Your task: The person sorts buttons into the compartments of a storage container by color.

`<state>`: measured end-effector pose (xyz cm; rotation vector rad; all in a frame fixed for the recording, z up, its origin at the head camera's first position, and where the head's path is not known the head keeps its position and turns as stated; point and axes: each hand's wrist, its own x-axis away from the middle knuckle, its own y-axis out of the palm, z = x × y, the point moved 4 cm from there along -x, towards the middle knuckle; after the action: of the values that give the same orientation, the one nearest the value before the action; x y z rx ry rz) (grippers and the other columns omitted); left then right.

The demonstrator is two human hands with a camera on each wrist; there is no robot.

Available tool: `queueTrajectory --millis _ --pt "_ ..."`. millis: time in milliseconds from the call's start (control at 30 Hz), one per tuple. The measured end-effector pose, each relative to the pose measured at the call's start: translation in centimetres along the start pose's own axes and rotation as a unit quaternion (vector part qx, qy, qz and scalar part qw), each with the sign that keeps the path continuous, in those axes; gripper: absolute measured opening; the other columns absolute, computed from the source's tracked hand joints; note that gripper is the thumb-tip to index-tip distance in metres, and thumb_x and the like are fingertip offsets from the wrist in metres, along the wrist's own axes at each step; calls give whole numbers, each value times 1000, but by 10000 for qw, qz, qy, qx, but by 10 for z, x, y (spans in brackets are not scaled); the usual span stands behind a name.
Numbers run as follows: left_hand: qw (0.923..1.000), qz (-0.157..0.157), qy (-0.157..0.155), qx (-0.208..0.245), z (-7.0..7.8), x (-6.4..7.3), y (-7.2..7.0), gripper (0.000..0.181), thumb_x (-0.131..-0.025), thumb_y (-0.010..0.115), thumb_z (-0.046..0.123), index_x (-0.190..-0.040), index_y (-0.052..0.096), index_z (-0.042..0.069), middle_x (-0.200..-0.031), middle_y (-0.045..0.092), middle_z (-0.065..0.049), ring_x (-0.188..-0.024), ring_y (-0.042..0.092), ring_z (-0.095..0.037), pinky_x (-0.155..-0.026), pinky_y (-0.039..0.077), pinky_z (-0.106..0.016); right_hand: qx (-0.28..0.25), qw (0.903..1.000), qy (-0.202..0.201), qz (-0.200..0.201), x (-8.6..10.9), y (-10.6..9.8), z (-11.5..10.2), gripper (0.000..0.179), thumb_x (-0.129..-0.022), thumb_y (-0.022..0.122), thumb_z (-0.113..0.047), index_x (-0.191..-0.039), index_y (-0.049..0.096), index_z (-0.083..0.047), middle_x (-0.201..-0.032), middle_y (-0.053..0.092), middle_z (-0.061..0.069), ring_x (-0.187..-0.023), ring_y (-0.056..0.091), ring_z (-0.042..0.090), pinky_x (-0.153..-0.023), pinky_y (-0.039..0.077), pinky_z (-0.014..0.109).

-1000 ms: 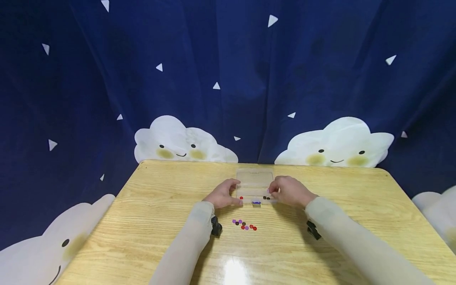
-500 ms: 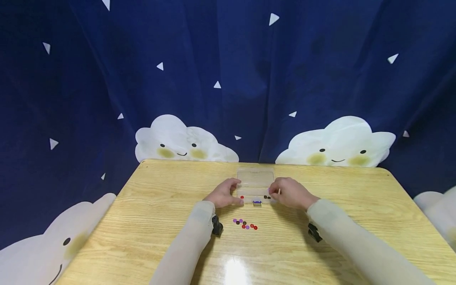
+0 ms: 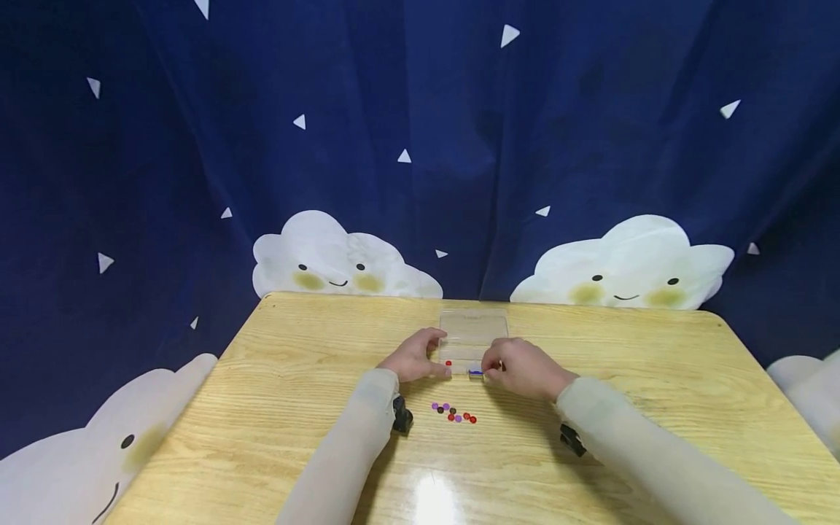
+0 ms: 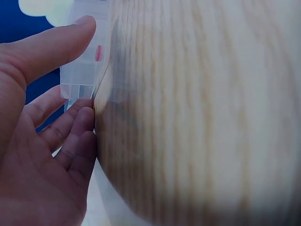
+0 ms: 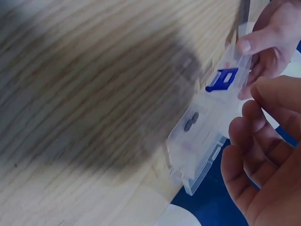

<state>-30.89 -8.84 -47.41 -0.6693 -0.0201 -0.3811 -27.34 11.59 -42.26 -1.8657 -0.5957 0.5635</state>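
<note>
A clear plastic box (image 3: 474, 326) lies with its lid raised on the table; its front carries a blue latch (image 5: 223, 80). My left hand (image 3: 415, 356) grips the box's left end, thumb in front and fingers behind. Inside the box are a red bead (image 3: 448, 363) and, toward the right end, dark beads (image 5: 191, 121) with a faint pinkish one (image 5: 187, 146) beside them. Over the front right part of the box is my right hand (image 3: 523, 367), fingers loosely bent, with nothing visible between them in the right wrist view.
Several loose purple, red and dark beads (image 3: 458, 418) lie on the wooden table (image 3: 315, 350) in front of the box. A dark blue curtain (image 3: 367, 146) with white clouds hangs behind the table's far edge.
My right hand has moved left and slightly nearer, from the box's right end toward the latch. The purple bead at its fingertips no longer shows there. My left hand keeps its place.
</note>
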Motion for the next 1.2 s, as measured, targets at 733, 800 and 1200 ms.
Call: queueTrajectory --millis 733,800,1200 --pt "10000 53 5 -6 -2 -1 1 77 -79 85 20 -146 47 12 -140 53 -11 -131 49 -29 -112 42 -44 -44 9984 -525 -215 8 20 -17 7 -87 74 -13 -83 74 -18 -82 64 -10 -77 54 3 -70 51 24" --pt "10000 45 10 7 -1 0 0 77 -79 84 19 -146 46 12 -140 53 -11 -131 49 -29 -112 42 -44 -92 9984 -494 -261 9 22 -18 7 -87 73 -13 -83 74 -18 -83 64 -10 -78 55 4 -71 51 25" --pt "10000 51 -22 72 0 2 0 77 -79 84 19 -145 47 12 -140 53 -12 -132 49 -29 -112 42 -44 -160 9976 -488 -471 15 37 -28 6 -85 74 -12 -84 75 -18 -86 65 -9 -77 53 3 -70 50 21"
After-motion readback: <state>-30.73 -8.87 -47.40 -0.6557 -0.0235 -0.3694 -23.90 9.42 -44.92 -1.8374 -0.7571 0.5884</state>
